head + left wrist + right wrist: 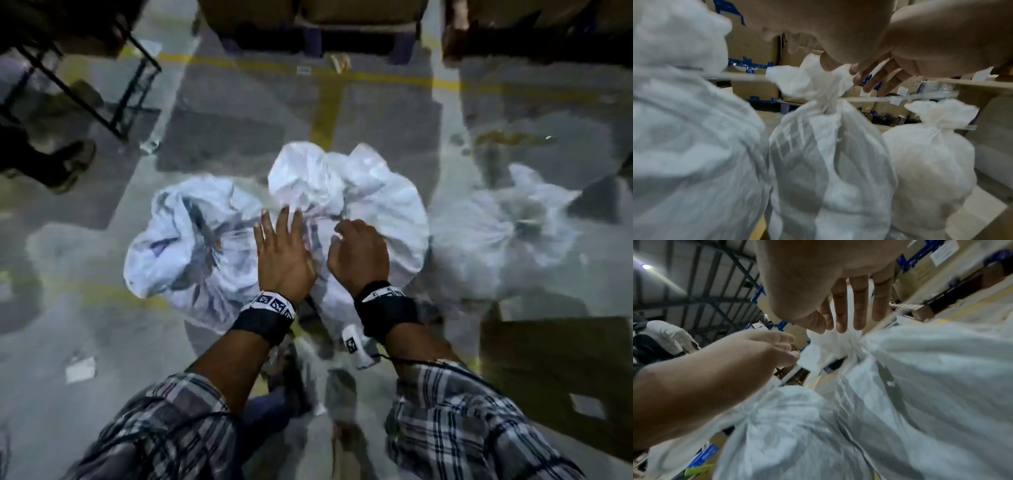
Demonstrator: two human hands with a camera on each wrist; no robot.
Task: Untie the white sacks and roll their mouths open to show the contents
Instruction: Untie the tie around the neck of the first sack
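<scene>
Three white sacks stand in a row on the floor, each with a tied neck. The left sack (pixel 191 246) and the right sack (pixel 507 240) flank the middle sack (pixel 370 205). Both hands are over the middle one. My left hand (pixel 281 233) has straight, spread fingers beside its bunched top. My right hand (pixel 352 246) reaches down, and its fingertips (pixel 846 327) touch the tied neck (pixel 857 344). From the left comes my left hand (pixel 777 350), just beside the loose top flap. The knot (pixel 828 99) shows in the left wrist view. Neither hand plainly grips cloth. All frames are blurred.
A black metal frame (pixel 113 85) and a person's shoe (pixel 68 164) are at the upper left. A cardboard box (pixel 555 377) lies at the lower right. Pallets with cartons (pixel 308 20) line the far side. Yellow floor lines (pixel 325 113) cross the concrete. Another person (pixel 663 337) stands nearby.
</scene>
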